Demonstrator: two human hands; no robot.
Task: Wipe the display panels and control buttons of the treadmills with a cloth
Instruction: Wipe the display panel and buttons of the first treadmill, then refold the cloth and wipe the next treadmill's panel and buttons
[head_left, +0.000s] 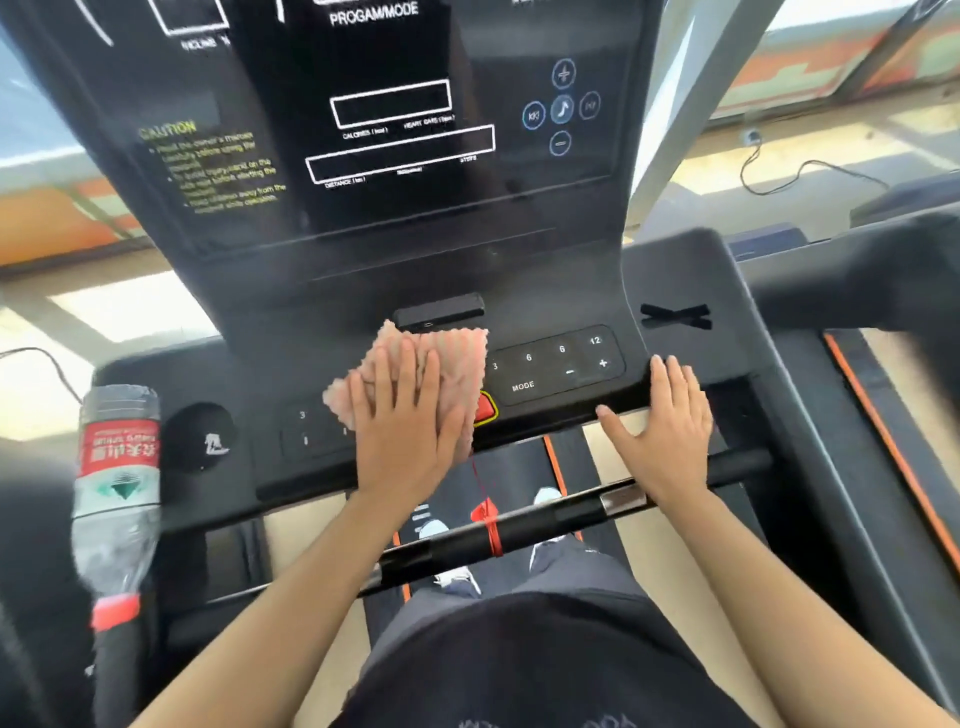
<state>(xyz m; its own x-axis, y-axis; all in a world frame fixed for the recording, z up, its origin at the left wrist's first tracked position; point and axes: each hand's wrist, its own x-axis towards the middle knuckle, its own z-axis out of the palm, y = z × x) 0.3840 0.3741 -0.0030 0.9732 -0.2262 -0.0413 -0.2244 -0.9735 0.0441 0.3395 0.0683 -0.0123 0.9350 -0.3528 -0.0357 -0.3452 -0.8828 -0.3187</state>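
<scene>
A black treadmill console fills the view, with a dark display panel (395, 119) up top and a button strip below. My left hand (402, 426) lies flat, fingers spread, pressing a pink cloth (457, 353) onto the middle of the button strip. The cloth covers most of a red stop button (487, 408). To its right are the right control buttons (558, 364) marked MODE, 3, 6, 12. My right hand (662, 426) rests flat on the console's front edge, holding nothing. The left control buttons (311, 428) show beside the cloth.
A plastic water bottle (117, 488) with a red label stands in the left holder, next to a round black cap (200, 439). A black handlebar (545, 525) with a red cord crosses below the console. My feet stand on the belt (519, 467).
</scene>
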